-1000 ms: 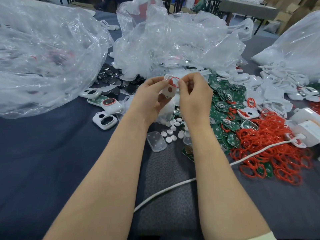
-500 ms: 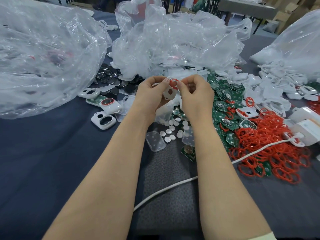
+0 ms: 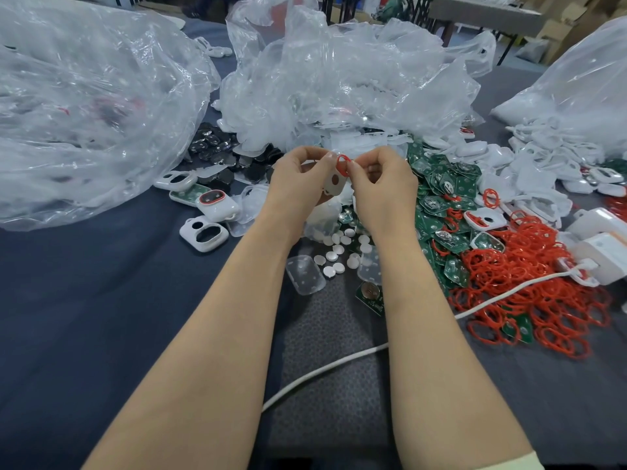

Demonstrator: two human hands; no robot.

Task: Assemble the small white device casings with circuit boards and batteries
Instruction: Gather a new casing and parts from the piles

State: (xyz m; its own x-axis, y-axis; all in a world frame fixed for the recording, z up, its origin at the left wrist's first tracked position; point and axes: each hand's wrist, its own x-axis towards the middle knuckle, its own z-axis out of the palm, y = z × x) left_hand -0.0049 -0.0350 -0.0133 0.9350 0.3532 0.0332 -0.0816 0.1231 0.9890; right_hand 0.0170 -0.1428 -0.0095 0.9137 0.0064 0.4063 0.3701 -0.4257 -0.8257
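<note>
My left hand (image 3: 298, 184) holds a small white casing piece (image 3: 333, 183) with holes, raised above the table. My right hand (image 3: 383, 188) pinches a red rubber ring (image 3: 342, 164) against the top of that casing. Both hands meet at the centre of the view. Green circuit boards (image 3: 437, 198) lie in a heap to the right. Small white round buttons (image 3: 339, 252) are scattered under my wrists. One board with a coin battery (image 3: 370, 293) lies near my right forearm.
A pile of red rings (image 3: 529, 283) covers the right side. White casings (image 3: 203, 234) and one with a red ring (image 3: 217, 205) lie left. Crumpled clear plastic bags (image 3: 339, 79) stand behind. A white cable (image 3: 339, 364) crosses the dark cloth. White chargers (image 3: 604, 252) sit far right.
Both hands have stayed together at the centre, with the ring shifting slightly against the casing top. Nothing else on the table has moved.
</note>
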